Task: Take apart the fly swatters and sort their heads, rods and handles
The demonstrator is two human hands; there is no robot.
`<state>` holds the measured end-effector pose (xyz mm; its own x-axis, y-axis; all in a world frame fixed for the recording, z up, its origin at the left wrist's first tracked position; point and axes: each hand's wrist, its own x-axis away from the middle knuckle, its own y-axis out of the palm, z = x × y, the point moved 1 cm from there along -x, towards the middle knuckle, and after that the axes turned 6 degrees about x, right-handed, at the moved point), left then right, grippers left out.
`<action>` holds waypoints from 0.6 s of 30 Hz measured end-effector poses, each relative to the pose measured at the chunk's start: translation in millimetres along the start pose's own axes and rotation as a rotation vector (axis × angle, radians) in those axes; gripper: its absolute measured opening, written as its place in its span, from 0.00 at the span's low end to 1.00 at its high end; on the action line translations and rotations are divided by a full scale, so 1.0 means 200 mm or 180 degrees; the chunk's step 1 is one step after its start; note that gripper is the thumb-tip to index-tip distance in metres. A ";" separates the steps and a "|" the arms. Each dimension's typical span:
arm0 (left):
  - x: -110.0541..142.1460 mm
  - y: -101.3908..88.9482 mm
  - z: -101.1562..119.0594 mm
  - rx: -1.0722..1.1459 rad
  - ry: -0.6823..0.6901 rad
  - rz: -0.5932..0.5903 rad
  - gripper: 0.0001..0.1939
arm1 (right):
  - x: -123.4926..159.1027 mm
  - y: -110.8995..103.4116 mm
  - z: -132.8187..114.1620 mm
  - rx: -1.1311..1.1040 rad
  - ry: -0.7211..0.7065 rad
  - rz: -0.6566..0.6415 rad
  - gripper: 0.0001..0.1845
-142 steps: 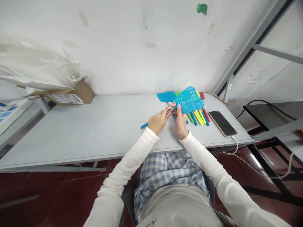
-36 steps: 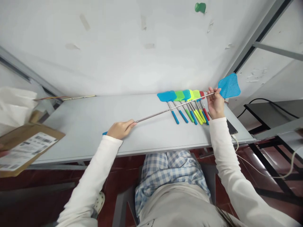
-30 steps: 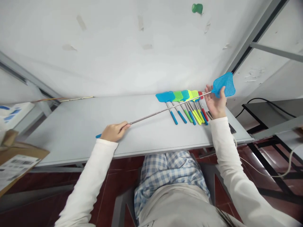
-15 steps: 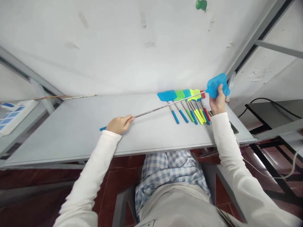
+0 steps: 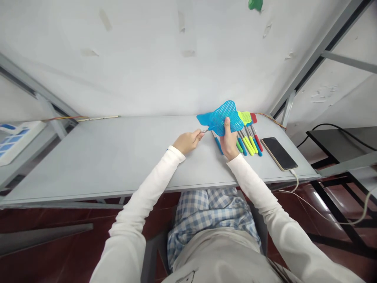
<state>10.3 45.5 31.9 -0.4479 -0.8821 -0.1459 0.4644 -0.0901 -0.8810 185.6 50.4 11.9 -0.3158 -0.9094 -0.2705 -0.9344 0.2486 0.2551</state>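
Observation:
My right hand [image 5: 228, 142] grips the blue mesh head of a fly swatter [image 5: 225, 117], thumb on top of the mesh. My left hand [image 5: 187, 141] is closed round the swatter's handle end, fingertips pinching the short metal rod. The rod between the two hands is now very short. Both hands hover just above the grey table [image 5: 118, 153]. Behind my right hand lies a row of several more fly swatters [image 5: 250, 135] with blue, green, yellow and red handles, heads toward the wall.
A smartphone [image 5: 279, 153] lies face up at the table's right end, with a white cable [image 5: 294, 181] running off the edge. A white and blue box [image 5: 11, 135] sits on a shelf at far left. Metal rack frames stand on the right.
The swatter's rod has gone from fully extended to nearly collapsed. My two hands have come together at the table's middle right. The cardboard box at left has gone from view.

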 end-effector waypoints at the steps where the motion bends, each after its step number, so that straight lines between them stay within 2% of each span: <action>1: 0.00 0.00 -0.01 0.0259 0.0025 0.0066 0.15 | -0.01 -0.01 -0.01 -0.0031 0.0007 -0.0051 0.36; 3: 0.00 0.01 -0.03 0.0857 0.0001 0.0225 0.16 | -0.02 -0.03 -0.01 -0.0020 0.0117 -0.0286 0.35; 5: -0.02 0.02 -0.06 0.1597 -0.0271 0.0399 0.16 | -0.04 -0.07 -0.01 0.0139 0.0287 -0.0573 0.33; 8: -0.06 0.05 -0.10 0.2821 -0.1121 0.0604 0.10 | -0.08 -0.20 -0.01 0.0704 0.0109 -0.0548 0.30; 10: -0.10 0.09 -0.12 0.3316 -0.1632 0.0668 0.07 | -0.11 -0.28 0.00 0.1197 -0.0154 -0.0402 0.24; 12: -0.14 0.14 -0.13 0.3238 -0.1839 0.0606 0.10 | -0.13 -0.35 0.01 0.1570 -0.0273 -0.0366 0.18; 15: -0.21 0.22 -0.13 0.2586 -0.1780 0.0470 0.08 | -0.15 -0.39 0.04 0.1896 -0.0301 -0.0409 0.14; 18: -0.28 0.29 -0.10 0.2106 -0.1714 0.0595 0.07 | -0.16 -0.40 0.07 0.2254 -0.0439 -0.0422 0.14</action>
<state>46.3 98.6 -19.5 0.0243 -0.9927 0.1178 0.9174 -0.0247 -0.3972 268.5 63.8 -13.1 -0.1670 -0.9081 -0.3839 -0.8339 0.3379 -0.4364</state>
